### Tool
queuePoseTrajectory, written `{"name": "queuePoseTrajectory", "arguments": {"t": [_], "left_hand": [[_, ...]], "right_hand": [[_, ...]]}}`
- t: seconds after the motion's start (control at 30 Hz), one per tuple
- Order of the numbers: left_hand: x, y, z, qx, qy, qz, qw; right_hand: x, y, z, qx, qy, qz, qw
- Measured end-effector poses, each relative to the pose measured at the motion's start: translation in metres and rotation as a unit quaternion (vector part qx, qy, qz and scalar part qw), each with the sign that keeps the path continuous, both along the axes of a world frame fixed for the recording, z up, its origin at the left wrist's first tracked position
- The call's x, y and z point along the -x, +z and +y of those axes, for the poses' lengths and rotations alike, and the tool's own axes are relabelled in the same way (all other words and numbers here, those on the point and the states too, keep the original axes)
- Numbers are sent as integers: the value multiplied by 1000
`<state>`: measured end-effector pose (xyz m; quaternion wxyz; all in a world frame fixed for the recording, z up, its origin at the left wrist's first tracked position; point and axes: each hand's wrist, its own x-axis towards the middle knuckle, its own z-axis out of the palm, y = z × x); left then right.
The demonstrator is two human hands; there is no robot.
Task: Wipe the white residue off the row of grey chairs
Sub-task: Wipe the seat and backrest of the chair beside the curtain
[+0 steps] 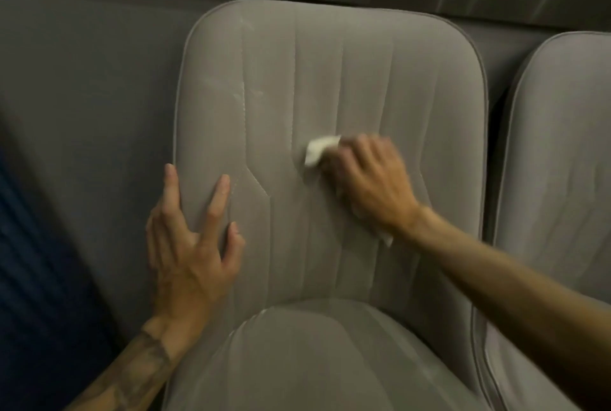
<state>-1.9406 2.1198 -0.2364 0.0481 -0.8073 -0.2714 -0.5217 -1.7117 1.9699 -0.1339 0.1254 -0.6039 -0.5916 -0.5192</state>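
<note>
**Head view, looking down on a grey chair.** The right hand [367, 179] lay near the centre of the backrest [330, 79]. Its fingers were curled over a crumpled white cloth [319, 150] and pressed it against the upholstery. One end of the cloth protruded beyond the fingertips toward the left edge of the backrest, and a further scrap showed beneath the wrist. The hand was motion-blurred, so the lie of its individual fingers could not be told.

The left hand [191, 238] rested on the lower left edge of the backrest with its visible fingers straight and spread, holding nothing. One finger lay along the piped edge and another on the padded panel, with the thumb slightly bent beside it. A tattoo marked the left forearm.

White residue [246, 94] appeared as faint streaks on the upper left part of the backrest, beside the leftmost stitched seam. A fainter smear sat near the top left corner. Both lay well apart from the cloth.

The seat cushion [314, 361] of the same chair filled the bottom of the view. It bore pale marks near its rear edge, and whether these were residue or sheen could not be told.

A second grey chair [558, 162] stood just beside the first on its right side, cut off by the frame. A grey wall [82, 79] ran behind both chairs. A dark blue surface [29, 278] occupied the lower left and could not be identified.
</note>
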Motion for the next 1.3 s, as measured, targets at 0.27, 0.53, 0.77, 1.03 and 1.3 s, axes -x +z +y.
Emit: {"name": "queuePoseTrajectory", "arguments": {"t": [0.27,0.53,0.77,1.03,1.3], "left_hand": [[0,-1,3,0,-4,3,1000],[0,2,-1,2,-12,8,1000],[2,0,0,-3,-7,5,1000],[1,3,0,-1,-6,4,1000],[2,-1,1,1,-16,0,1000]], "right_hand": [[17,44,56,-189,-21,80,978],[8,27,29,-39,11,-55,998],[32,53,71,-206,0,92,974],[8,73,44,-133,-3,-21,991],[58,-37,60,-117,37,128,984]]}}
